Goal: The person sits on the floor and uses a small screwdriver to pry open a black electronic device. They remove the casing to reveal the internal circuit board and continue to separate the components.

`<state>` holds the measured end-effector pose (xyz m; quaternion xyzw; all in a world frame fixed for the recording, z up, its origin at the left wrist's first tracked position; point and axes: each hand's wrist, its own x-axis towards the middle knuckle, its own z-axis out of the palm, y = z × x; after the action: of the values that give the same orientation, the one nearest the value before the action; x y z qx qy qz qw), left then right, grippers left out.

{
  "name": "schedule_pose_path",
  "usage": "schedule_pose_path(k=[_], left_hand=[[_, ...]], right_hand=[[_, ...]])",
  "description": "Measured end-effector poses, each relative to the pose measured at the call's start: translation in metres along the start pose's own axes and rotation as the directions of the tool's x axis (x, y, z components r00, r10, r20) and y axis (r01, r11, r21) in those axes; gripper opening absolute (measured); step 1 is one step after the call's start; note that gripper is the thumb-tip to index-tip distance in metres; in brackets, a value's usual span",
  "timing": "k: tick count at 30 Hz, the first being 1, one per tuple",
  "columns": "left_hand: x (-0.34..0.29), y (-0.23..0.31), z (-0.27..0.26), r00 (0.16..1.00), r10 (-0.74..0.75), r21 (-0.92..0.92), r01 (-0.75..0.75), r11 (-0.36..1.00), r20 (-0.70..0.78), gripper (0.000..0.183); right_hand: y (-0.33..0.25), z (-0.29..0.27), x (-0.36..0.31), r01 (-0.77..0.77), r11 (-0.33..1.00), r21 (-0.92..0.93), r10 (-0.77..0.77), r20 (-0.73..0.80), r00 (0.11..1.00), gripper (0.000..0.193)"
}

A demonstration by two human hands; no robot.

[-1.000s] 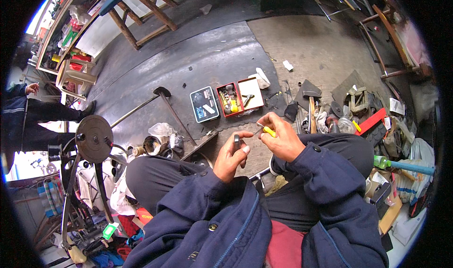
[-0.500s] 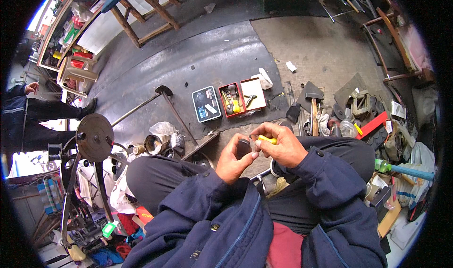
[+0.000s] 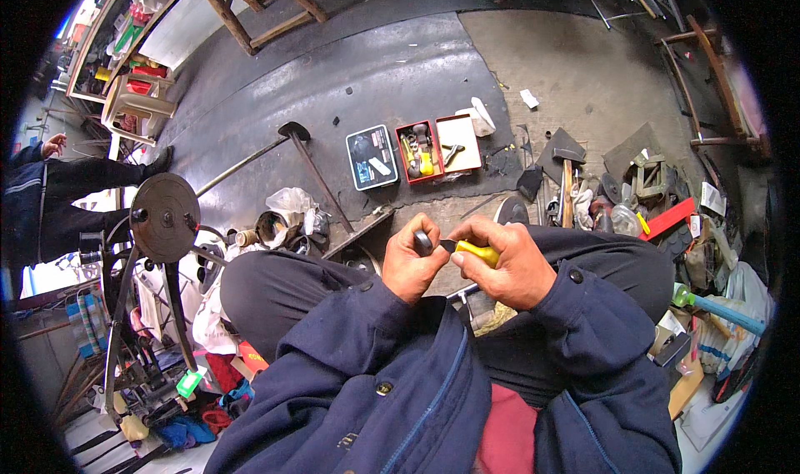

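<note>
Above my lap, my left hand point(image 3: 407, 261) is closed on a small dark rounded piece point(image 3: 423, 242), which shows nearly edge-on between thumb and fingers. My right hand point(image 3: 518, 267) grips a yellow-handled tool point(image 3: 477, 253) with a short dark blade-like end. That end points left, close to the dark piece; whether the two touch I cannot tell. Both hands are near each other, with fingers curled. Beyond them on the floor stands an open red box point(image 3: 419, 152) of small tools, including yellow-handled ones, with its pale-lined lid point(image 3: 458, 143) beside it.
A dark flat tin point(image 3: 372, 158) lies left of the red box. On the right are a hammer point(image 3: 567, 170), a red bar point(image 3: 669, 220) and mixed scraps. A metal stand-like machine with a round disc point(image 3: 166, 218) rises at left, near another person's legs point(image 3: 83, 192).
The dark piece has turned from its broad face to its edge. My right hand has shifted, showing more of the yellow handle. The whole view has tilted slightly.
</note>
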<state>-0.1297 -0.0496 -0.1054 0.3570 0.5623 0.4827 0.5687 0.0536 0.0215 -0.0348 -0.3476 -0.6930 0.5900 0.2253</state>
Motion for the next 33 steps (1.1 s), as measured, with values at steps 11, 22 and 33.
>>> schedule_pose_path(k=[11, 22, 33], left_hand=[[-0.001, 0.004, 0.006, 0.999, 0.021, 0.159, -0.016, 0.987, -0.034, 0.019], [-0.004, 0.009, 0.006, 0.986, 0.167, 0.563, -0.127, 0.817, -0.019, 0.019], [-0.002, -0.002, 0.001, 0.994, 0.099, 0.634, -0.103, 0.767, 0.041, 0.021]], right_hand=[[0.008, 0.007, -0.001, 0.016, 0.996, -0.086, -0.015, 0.01, 1.0, 0.02], [0.015, 0.011, -0.005, -0.026, 0.995, -0.096, 0.029, 0.031, 0.999, 0.018], [0.025, 0.015, -0.009, 0.092, 0.914, -0.396, -0.082, 0.043, 0.996, 0.013]])
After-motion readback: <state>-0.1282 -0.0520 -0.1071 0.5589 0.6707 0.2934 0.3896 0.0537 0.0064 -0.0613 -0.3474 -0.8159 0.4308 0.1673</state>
